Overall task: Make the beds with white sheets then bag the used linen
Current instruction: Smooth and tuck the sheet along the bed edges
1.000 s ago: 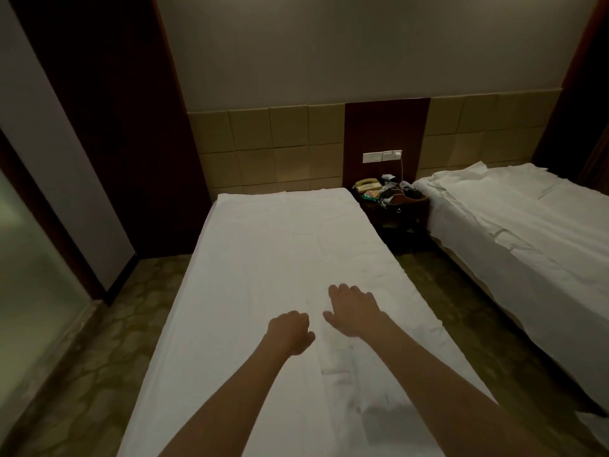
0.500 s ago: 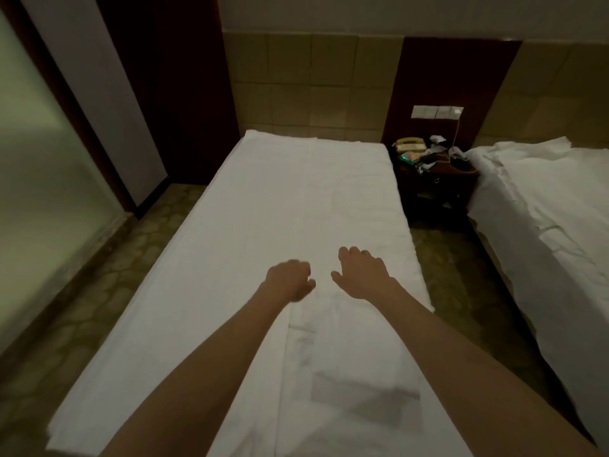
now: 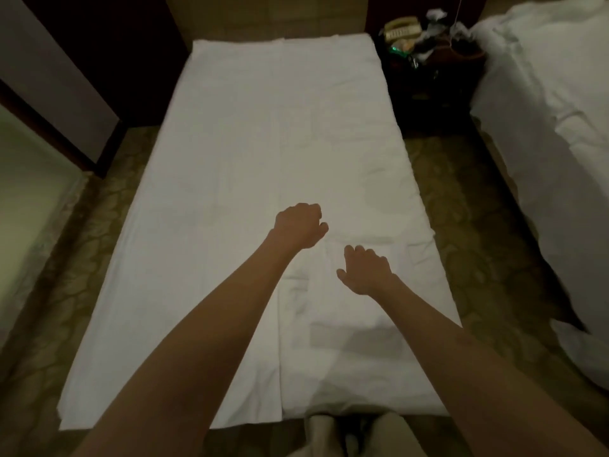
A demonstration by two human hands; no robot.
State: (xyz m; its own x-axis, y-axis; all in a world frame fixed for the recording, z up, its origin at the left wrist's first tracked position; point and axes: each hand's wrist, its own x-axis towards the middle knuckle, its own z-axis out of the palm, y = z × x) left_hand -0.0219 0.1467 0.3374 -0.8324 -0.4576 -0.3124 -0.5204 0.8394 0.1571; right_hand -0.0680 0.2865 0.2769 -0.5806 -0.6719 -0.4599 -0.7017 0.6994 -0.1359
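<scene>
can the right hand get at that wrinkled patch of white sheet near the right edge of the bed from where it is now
Probably yes. The right hand hovers over the white sheet on the near bed, and the wrinkled patch lies just beyond it toward the right edge. Nothing stands between them; the left hand is off to the other side.

The near bed point(image 3: 230, 166) wears a white sheet point(image 3: 204, 291), spread flat. Rumpled white linen point(image 3: 553, 94) covers the second bed.

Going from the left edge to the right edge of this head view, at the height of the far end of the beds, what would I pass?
Dark wooden panel → bed with the flat white sheet → cluttered nightstand with a telephone → second bed with rumpled white linen.
</scene>
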